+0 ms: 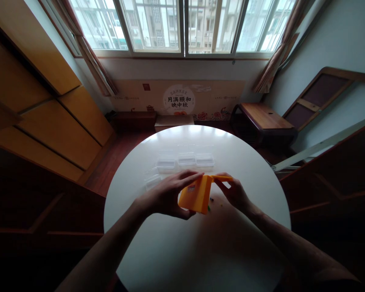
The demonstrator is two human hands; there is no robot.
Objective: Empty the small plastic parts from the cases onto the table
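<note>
My left hand (170, 190) is closed around an orange plastic box (195, 196), fingers on top and thumb side below. The box is tilted on its side above the table, its opening turned to the right. Its orange lid (222, 178) is swung out to the right, pinched at the far end by my right hand (235, 194). Just below the opening, a few tiny pieces lie on the table, among them a dark piece (212, 199) and a green piece (209, 208). The inside of the box is hidden from me.
Several clear plastic boxes with lids raised stand beyond my hands, including a middle one (186, 159), a right one (205, 161) and a left one (153, 182). All rest on a round white table (246, 162). A wooden stool-like stand (266, 115) is farther back right.
</note>
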